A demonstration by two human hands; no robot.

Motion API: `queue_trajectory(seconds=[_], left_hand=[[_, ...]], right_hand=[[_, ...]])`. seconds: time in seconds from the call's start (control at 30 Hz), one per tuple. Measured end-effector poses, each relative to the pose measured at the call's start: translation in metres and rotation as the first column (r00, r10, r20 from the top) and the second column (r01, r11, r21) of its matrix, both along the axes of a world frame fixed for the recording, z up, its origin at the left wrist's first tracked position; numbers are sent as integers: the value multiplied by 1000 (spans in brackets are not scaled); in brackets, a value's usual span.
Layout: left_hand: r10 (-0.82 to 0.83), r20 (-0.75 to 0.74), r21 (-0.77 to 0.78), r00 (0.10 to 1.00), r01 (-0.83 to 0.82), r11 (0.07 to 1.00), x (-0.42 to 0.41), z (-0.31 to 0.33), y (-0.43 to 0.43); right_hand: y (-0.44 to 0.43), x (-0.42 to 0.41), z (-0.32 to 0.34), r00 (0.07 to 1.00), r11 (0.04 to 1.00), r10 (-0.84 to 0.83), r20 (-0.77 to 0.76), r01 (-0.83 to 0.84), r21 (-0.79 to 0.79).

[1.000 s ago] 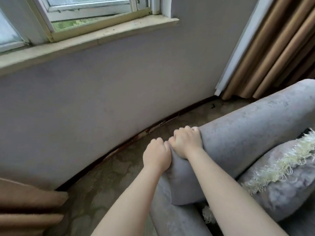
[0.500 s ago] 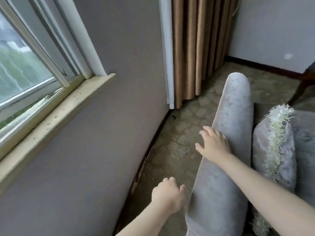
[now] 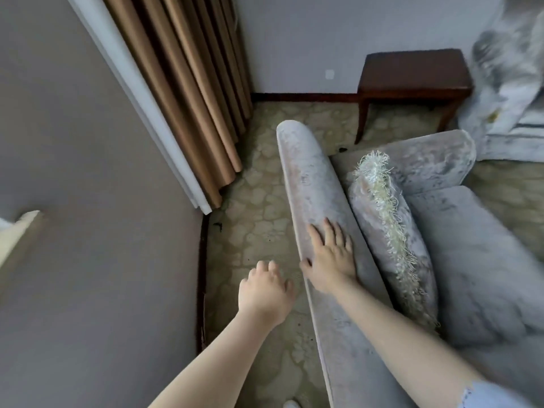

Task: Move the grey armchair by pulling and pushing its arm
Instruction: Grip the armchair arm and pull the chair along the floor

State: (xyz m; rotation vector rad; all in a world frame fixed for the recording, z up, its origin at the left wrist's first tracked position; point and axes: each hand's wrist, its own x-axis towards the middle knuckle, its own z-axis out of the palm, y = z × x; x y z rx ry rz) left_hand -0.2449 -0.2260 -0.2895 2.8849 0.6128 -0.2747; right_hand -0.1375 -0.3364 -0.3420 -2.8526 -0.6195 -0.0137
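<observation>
A pale sleeve edge [image 3: 497, 393] shows at the bottom right, and both bare forearms reach forward from there; the left hand [image 3: 265, 293] hangs over the patterned carpet [image 3: 253, 201], just beside the outer side of the chair arm, its fingers loosely curled and holding nothing; whether it touches the upholstery cannot be told. The right hand [image 3: 331, 257] lies flat on top of the arm [image 3: 309, 172] of the grey armchair [image 3: 477, 254], fingers straight and spread along the velvet, thumb hooked over the outer edge; it presses rather than grips.

The armchair stands on the carpet, its arm running away from the viewer, roughly parallel to the grey wall [image 3: 103, 216] on the left, with a strip of carpet between them; a grey cushion [image 3: 382, 219] with a pale fringe leans on edge against the inner side of the arm, on the seat.

Farther off, brown curtains [image 3: 191, 98] hang in folds at the wall's corner; a dark wooden stool [image 3: 412, 72] stands against the far wall behind the chair back; crumpled grey and white fabric [image 3: 509, 83] lies at the far right.
</observation>
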Motion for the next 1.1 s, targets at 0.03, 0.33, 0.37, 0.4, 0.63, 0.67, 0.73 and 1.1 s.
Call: queue_trajectory(seconds=[0.03,0.33,0.37,0.4,0.63,0.67,0.73,1.1], left_hand=[[-53,7,22,999,53,998,15,0,6],[-453,33,212,891,437,874,142,9,36],[-477,25,215,878,462,861,154,10,34],[-503,11,212,864,490,846,167,11,32],[-685,-54,180,726,682,709,232,-8,57],[-724,-70,194,686,722,665,244,-9,64],[-781,-89,207,618,779,592,271,-11,80],[-887,-124,194,444,888,417,412,-12,185]], right_hand=[[0,0,-2,1000,1000,-4,-2,4,16],[0,2,9,998,993,-10,-56,17,113],[-1,2,10,998,994,-8,-56,14,111],[-2,2,10,998,993,-18,-56,24,113],[20,29,24,960,954,-267,-88,276,120],[29,41,26,945,938,-313,-92,323,125],[51,70,28,915,908,-385,-121,399,127],[137,225,39,673,698,-664,-326,714,54]])
